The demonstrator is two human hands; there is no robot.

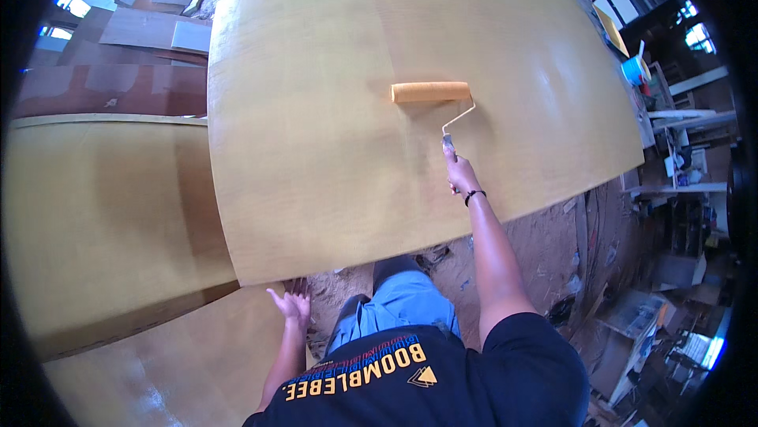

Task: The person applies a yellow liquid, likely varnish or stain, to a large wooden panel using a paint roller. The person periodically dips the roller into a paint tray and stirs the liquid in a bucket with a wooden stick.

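The right hand [460, 174] reaches forward over a large yellowish plywood sheet [332, 158], its fingers wrapped tight around the grip of a paint roller [433, 94]; a dark band circles the wrist just behind it. The roller's orange sleeve lies flat on the sheet near its middle, its long axis running left to right across the view, roughly parallel to the sheet's near edge. From the sleeve's right end a thin wire frame bends back and down toward the person, so the handle points at the hand while the sleeve sits crosswise to it, farther away. The surface to the right of the sleeve looks glossier than the rest. The left hand [290, 304] is low in the view, just below the sheet's near edge, palm up with fingers spread loosely and holding nothing; it is nearest a second pale board [181, 364] lying lower at the left. Another light panel [95, 206] rests beside the main sheet on the left, with reddish-brown boards [118, 87] stacked beyond it. The floor [545, 237] beneath the sheet's near edge is dusty and sand-coloured, and cluttered shelves [671, 158] stand at the far right.
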